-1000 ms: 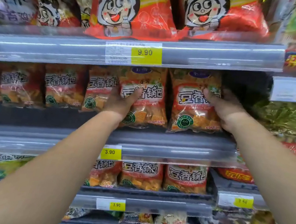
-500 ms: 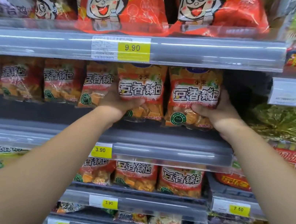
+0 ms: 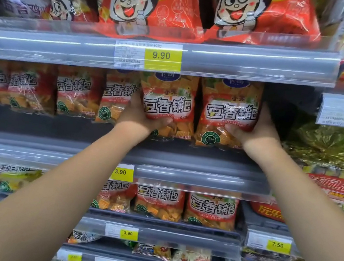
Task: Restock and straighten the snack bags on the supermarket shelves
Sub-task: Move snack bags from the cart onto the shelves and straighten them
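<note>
Two orange-and-red snack bags stand upright side by side at the front of the middle shelf. My left hand grips the left bag from its left side, thumb across its lower front. My right hand grips the right bag from its right side, thumb on the lower front. Both bags sit further forward than the same kind of bags in the row to the left.
Large red cartoon-face bags fill the shelf above, behind a 9.90 price tag. More orange bags stand on the shelf below. Green-gold bags fill the right bay. A dark gap lies right of my right hand.
Both hands moved from flat against the bag fronts to gripping the bags' sides, and the two bags came forward and stand straighter. The view has also moved closer.
</note>
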